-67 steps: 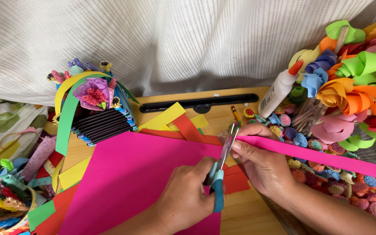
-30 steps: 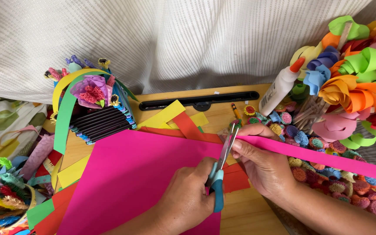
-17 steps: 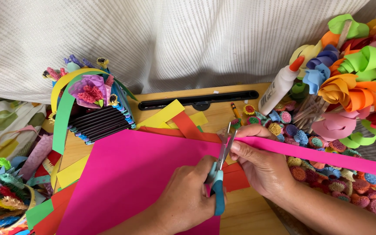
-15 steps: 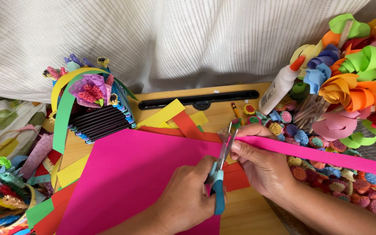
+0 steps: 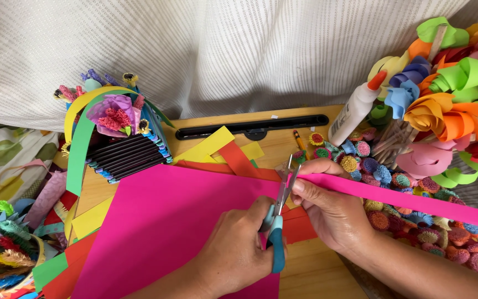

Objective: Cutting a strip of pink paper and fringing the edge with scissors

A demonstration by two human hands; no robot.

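Observation:
A large pink paper sheet (image 5: 167, 232) lies on the wooden board (image 5: 316, 271). My left hand (image 5: 233, 252) grips blue-handled scissors (image 5: 276, 227); the blades point away from me at the sheet's right edge. My right hand (image 5: 330, 207) pinches a long pink strip (image 5: 416, 202) near the blade tips, and the strip runs off to the right. The strip still joins the sheet at the far corner by the scissor tips.
Yellow, red and green paper pieces (image 5: 222, 149) lie under the sheet. A paper-decorated box (image 5: 120, 138) stands back left and a glue bottle (image 5: 355, 111) back right. Rolled paper flowers (image 5: 449, 105) and small quilled discs (image 5: 383, 177) crowd the right side. A basket of fringed paper (image 5: 1, 260) sits at the left.
The scissors have crept slightly farther up the sheet's edge. Both hands keep their grips, and the strip stays held taut.

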